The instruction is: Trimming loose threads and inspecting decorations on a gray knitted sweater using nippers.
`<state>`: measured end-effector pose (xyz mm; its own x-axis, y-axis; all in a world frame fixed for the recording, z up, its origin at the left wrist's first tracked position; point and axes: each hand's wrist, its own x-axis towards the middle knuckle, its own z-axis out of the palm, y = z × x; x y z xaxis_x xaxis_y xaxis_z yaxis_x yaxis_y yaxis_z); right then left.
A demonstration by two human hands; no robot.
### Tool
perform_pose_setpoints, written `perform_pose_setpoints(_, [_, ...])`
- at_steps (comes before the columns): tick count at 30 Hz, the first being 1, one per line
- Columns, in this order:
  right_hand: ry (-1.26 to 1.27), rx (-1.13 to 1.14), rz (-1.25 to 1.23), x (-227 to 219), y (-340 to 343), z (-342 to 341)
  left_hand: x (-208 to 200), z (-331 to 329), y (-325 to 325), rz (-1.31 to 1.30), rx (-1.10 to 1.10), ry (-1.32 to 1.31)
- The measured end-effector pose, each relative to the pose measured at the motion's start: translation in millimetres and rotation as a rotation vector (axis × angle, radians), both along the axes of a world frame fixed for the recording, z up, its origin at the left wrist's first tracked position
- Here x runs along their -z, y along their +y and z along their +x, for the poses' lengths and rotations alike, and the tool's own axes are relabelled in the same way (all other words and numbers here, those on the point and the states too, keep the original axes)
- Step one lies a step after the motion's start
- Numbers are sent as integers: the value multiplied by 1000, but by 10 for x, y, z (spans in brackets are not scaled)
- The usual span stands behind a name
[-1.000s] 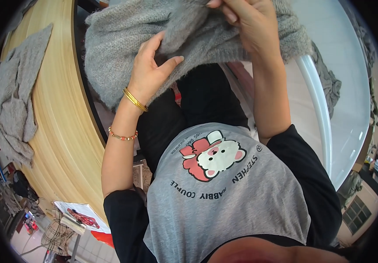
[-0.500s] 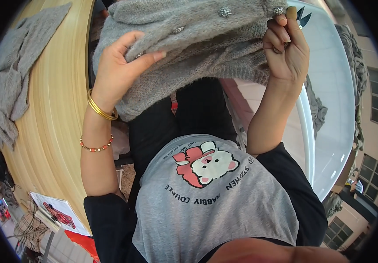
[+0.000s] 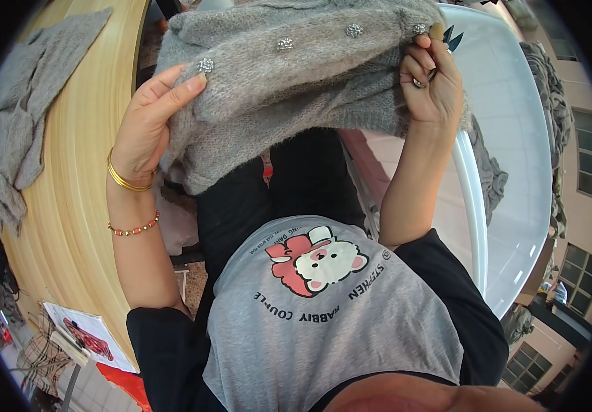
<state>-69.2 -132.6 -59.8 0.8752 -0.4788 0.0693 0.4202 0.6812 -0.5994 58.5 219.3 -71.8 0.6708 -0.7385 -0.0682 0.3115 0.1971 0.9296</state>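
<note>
A fluffy grey knit cardigan [image 3: 296,103] hangs across the top of the view above my lap, its button band stretched between my hands. Several round sparkly buttons run along the band. My left hand [image 3: 146,120] pinches the edge beside the leftmost button [image 3: 205,65]. At the other end, my right hand [image 3: 434,93] grips the band by the rightmost button [image 3: 419,29]. A tan cover [image 3: 437,31] sits on a fingertip of that hand. Dark pointed snips [image 3: 453,40] stick out past the right fingers; their handle is mostly hidden in the hand.
To the left stands a wooden table [image 3: 79,178] with another grey knit garment [image 3: 18,110] on it. A printed sheet [image 3: 90,336] lies at its near end. A large whitish tub [image 3: 512,158] fills the right side, with more grey garments [image 3: 546,103] beyond it.
My left hand has moved left and turned, so the band lies flatter and the leftmost button shows fully. My right hand has shifted slightly left and down, still holding the cardigan and snips.
</note>
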Motion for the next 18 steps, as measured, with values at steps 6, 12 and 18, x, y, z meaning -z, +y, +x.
perform_pose_setpoints(6, [-3, -13, -26, 28, 29, 33, 26, 24, 78, -21, 27, 10])
perform_pose_setpoints(12, [16, 26, -78, 13, -17, -11, 64, 57, 35, -14, 23, 25])
perform_pose_setpoints(18, [24, 39, -72, 69, 37, 37, 64, 55, 88, 15, 22, 36])
